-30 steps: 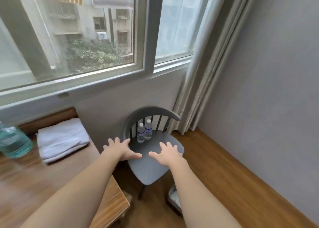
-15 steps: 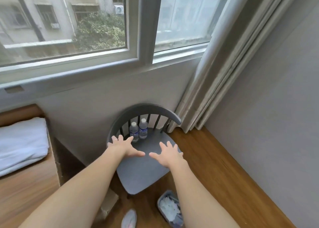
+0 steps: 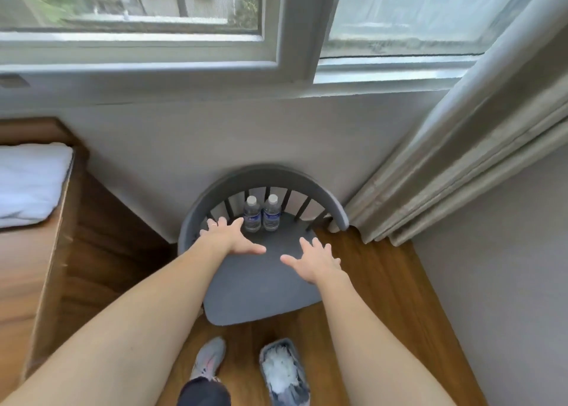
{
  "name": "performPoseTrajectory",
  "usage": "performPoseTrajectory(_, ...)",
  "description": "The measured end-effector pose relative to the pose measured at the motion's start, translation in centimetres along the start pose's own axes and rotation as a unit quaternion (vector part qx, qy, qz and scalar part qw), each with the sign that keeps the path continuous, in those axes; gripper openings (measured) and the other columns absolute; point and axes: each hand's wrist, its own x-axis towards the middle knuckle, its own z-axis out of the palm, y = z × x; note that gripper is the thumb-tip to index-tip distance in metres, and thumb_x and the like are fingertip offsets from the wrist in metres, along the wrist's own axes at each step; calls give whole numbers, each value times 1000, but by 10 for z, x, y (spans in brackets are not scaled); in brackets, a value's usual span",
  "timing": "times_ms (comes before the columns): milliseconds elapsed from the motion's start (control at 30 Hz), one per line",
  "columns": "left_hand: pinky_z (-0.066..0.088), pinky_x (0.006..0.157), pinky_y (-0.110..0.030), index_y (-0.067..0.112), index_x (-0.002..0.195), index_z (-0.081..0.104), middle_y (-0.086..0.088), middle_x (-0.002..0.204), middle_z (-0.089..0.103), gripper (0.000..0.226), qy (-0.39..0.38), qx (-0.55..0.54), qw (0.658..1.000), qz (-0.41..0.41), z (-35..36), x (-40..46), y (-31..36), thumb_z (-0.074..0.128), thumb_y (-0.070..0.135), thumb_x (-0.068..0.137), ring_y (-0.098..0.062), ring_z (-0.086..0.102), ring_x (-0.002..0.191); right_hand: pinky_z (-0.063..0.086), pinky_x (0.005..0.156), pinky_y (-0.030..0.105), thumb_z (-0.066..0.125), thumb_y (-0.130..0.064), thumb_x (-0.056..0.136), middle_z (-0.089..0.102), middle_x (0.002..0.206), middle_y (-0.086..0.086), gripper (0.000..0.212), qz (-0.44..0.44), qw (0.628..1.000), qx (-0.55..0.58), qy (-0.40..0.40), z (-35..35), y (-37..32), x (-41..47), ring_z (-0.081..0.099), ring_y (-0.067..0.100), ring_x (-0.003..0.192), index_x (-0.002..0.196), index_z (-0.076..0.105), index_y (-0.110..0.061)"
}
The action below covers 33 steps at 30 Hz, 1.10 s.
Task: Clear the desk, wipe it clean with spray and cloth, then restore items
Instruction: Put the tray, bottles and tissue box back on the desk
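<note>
Over grey chair (image 3: 261, 285), left hand (image 3: 229, 236) and right hand (image 3: 313, 261), fingers wide, holding nothing, two bottles (image 3: 261, 215) just beyond.

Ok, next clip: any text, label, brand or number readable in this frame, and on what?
None can be read.
Left bottle: blue and white label, print too small and blurred to read.
Right bottle: same kind of label, also unreadable.
Shoe: pink marking, no legible letters.
Chair, towel, curtain: no text visible.
</note>
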Motion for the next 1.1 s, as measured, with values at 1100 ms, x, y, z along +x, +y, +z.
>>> performPoseTrajectory(1100, 53, 89, -41, 20, 128, 51, -4, 125, 65, 76, 121, -288, 950, 0, 54, 284, 10, 88, 37, 64, -30, 61, 112, 44, 97, 38, 84, -25, 81, 56, 139, 8, 71, -45, 958, 263, 105, 57, -61, 302, 55, 31, 124, 141, 47, -14)
